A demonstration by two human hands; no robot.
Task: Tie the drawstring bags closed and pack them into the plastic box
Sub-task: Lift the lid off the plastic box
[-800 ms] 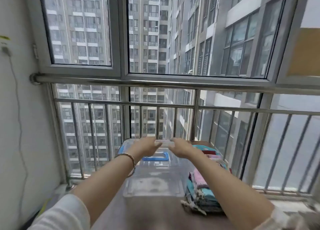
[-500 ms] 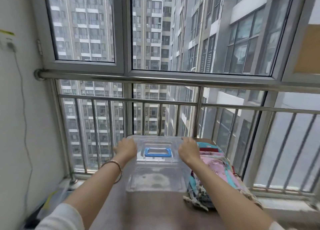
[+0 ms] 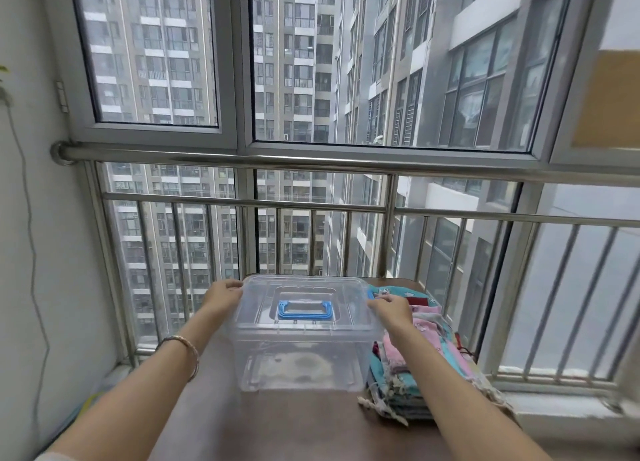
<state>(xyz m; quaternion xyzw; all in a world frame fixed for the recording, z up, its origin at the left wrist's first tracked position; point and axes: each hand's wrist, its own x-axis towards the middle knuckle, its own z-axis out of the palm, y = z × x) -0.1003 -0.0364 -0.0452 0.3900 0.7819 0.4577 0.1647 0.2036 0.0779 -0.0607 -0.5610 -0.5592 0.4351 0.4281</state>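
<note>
A person's left hand [image 3: 223, 292] and right hand [image 3: 389, 310] grip opposite edges of the clear lid [image 3: 304, 287], at 9 and 3 o'clock of its blue handle [image 3: 304, 311], fingers curled over the rim. The lid sits on the plastic box [image 3: 301, 360], which stands mid-counter [image 3: 277, 422] and looks empty. Just beside the box, at its 3 o'clock, lies a stack of drawstring bags [image 3: 426, 342] in pink and teal, cords loose at the near end. The step in hand appears to be removing the lid. An even lift from both sides should free it without dragging the light box. Parking it at 9 o'clock would leave the bags within reach.
</note>
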